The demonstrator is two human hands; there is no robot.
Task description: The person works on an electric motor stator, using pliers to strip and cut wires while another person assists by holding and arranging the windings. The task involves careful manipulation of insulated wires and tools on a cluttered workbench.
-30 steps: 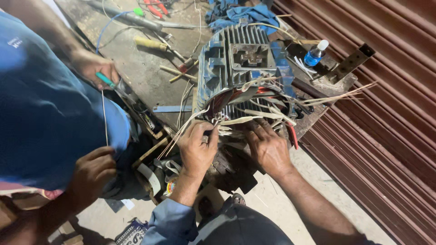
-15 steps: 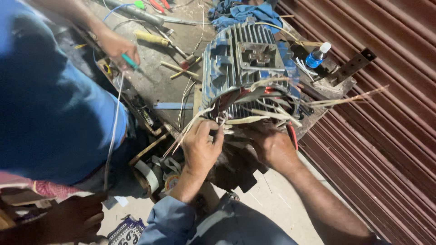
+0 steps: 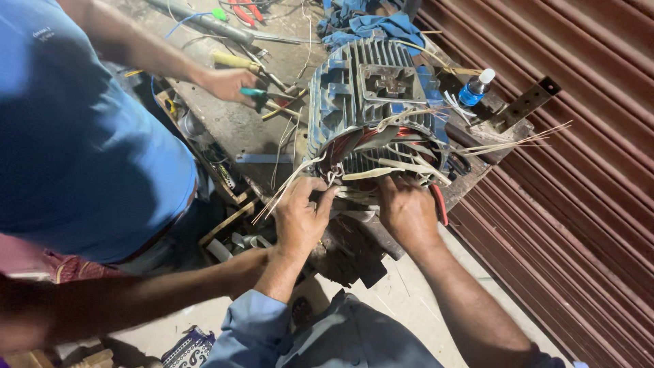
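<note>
I see the blue ribbed motor housing lying on the desk, windings exposed. My left hand pinches white strips; my right hand is curled into the windings. A co-worker's hand is left of the housing, a bottle right.

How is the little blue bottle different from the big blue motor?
The water bottle is small and see-through with a white cap; the motor housing is large, solid metal with ribbed fins. The bottle stands untouched at the bench's far edge, while the left hand and right hand work at the motor's open end, among its wires and pale strips. The bottle is closed; the motor is open. Both are blue and sit on the same workbench.
</note>
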